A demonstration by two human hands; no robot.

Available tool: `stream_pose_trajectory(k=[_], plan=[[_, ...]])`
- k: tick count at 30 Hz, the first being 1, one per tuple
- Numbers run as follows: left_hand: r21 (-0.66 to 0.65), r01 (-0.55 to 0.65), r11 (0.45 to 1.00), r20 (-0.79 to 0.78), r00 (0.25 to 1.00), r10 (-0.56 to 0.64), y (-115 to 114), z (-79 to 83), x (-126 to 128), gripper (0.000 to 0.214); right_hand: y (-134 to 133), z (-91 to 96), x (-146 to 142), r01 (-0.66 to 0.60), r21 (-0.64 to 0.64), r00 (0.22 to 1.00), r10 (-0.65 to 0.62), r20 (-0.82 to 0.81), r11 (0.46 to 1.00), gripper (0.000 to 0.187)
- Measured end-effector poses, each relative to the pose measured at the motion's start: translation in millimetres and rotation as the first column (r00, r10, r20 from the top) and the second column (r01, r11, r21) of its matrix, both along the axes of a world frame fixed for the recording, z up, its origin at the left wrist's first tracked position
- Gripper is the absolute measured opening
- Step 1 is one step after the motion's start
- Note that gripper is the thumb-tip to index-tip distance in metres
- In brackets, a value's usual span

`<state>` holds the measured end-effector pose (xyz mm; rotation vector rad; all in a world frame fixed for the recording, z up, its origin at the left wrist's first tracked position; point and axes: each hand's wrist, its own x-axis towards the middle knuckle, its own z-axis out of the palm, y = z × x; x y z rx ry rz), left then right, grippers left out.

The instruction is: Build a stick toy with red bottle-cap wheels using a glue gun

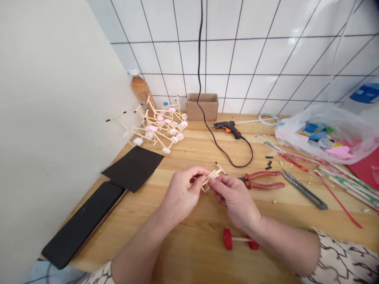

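Observation:
Between my two hands is a small frame of pale wooden sticks (213,174), with a black-tipped crossbar at its upper end. My left hand (185,191) pinches it from the left side, and a bit of red shows behind the fingers. From the right, my right hand (233,197) grips the same frame between thumb and fingers. Below my right wrist lies an axle with two red wheels (227,239), partly covered by the forearm. Red-handled pliers (265,180) rest just beyond my right hand, their jaws partly hidden.
Several stick models (161,126) with white wheels stand back left beside a drink bottle (141,88). A glue gun (229,128) trails its cord near a cardboard box (207,108). Right are a utility knife (306,190), wrapped sticks (340,181) and a bag of caps (328,134); left, black card (133,167).

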<state>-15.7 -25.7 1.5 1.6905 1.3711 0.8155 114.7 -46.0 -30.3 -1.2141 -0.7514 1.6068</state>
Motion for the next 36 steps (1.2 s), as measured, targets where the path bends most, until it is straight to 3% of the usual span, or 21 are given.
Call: stream_pose_trajectory(k=[15,28,31,36], plan=[[-0.017,0.044,0.999,0.048,0.998,-0.043,-1.1,2.2,0.0,0.011,1.2,-2.3,2.4,0.013,0.010,1.000,-0.013,-0.011,1.000,0.030],[-0.014,0.029,0.999,0.027,0.999,-0.029,-0.7,0.1,-0.2,0.011,5.4,2.4,8.2,-0.060,-0.015,0.997,0.061,0.038,0.998,0.031],[-0.032,0.027,0.999,0.031,0.999,-0.026,-0.5,0.7,0.5,0.012,5.2,1.8,15.5,-0.061,0.026,0.993,0.058,0.101,0.998,0.029],[-0.059,0.012,0.998,0.030,1.000,-0.010,-0.5,0.5,1.6,0.013,6.8,0.6,30.4,0.020,0.140,0.972,-0.052,0.229,0.990,0.027]])
